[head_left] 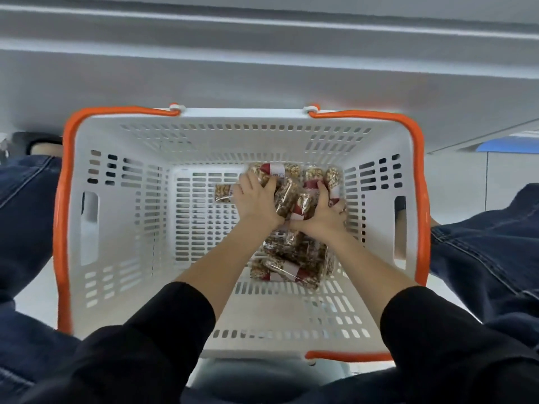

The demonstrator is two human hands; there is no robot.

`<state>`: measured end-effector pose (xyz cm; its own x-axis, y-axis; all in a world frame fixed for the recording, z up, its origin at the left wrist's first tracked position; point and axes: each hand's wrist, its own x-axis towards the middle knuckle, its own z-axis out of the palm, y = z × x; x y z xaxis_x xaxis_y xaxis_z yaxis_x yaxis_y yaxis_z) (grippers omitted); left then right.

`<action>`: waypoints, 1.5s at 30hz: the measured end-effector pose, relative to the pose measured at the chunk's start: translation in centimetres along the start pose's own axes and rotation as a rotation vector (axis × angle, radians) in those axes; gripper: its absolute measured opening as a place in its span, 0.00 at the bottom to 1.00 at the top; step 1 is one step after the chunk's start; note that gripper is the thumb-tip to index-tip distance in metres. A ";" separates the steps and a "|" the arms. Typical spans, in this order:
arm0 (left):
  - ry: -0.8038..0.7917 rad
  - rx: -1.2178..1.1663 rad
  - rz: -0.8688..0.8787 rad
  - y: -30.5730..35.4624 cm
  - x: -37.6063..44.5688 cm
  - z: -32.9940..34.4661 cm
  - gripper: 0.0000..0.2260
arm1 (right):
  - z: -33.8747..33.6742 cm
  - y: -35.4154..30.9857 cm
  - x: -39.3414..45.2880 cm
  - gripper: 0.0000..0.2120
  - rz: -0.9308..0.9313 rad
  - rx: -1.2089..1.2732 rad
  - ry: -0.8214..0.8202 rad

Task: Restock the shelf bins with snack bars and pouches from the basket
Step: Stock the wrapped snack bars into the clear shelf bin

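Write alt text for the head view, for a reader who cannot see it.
Both hands reach into a white basket with orange handles, the left hand and right hand gathering clear packs of snack bars piled at its right side. Dark sleeves and jeans frame the view.

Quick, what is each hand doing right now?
Left hand: closed on snack packets in the basket.
Right hand: closed on snack packets too.

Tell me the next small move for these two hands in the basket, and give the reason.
Probably lift both hands straight up out of the basket with the bundle. The left hand and right hand are already closed around a cluster of snack packs between them, so the grip looks set. More packs lie beneath the forearms, and one sits apart on the left; leave those for later.
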<state>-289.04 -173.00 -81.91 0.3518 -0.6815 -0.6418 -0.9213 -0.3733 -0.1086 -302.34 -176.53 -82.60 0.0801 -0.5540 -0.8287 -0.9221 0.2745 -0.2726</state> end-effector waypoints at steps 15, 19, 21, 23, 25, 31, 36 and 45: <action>-0.306 -0.406 -0.084 -2.1 -0.6 1.5 0.44 | 0.6 -0.3 1.2 0.49 0.057 -0.227 0.054; -0.367 -0.623 -0.108 -2.6 -0.9 1.3 0.43 | 0.3 -0.8 1.4 0.41 0.090 -0.195 0.128; -0.375 -0.726 -0.152 -3.1 -1.4 1.0 0.44 | 0.6 -0.8 1.3 0.33 0.108 -0.156 0.182; -0.370 -0.833 -0.194 -3.5 -2.0 0.6 0.44 | 0.9 -0.9 1.1 0.31 0.100 -0.104 0.149; -0.372 -0.971 -0.229 -3.9 -3.0 0.3 0.45 | 1.9 0.5 3.3 0.33 0.048 -0.035 0.102; -0.363 -1.149 -0.299 -4.7 -6.9 -0.2 0.36 | -0.2 -0.4 -2.7 0.25 -0.134 0.198 0.038; -0.210 -1.262 -0.246 -4.1 -9.9 -2.9 0.42 | -3.7 -1.6 -6.8 0.17 -0.320 0.346 0.097; 0.214 -1.132 0.273 -2.4 -16.0 -17.9 0.22 | -18.8 -6.5 -22.9 0.08 -0.656 0.108 0.170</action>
<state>-289.44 -172.46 -57.80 0.2860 -0.8764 -0.3875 -0.3367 -0.4705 0.8156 -305.32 -180.35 -52.67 0.5406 -0.7455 -0.3898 -0.6595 -0.0879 -0.7465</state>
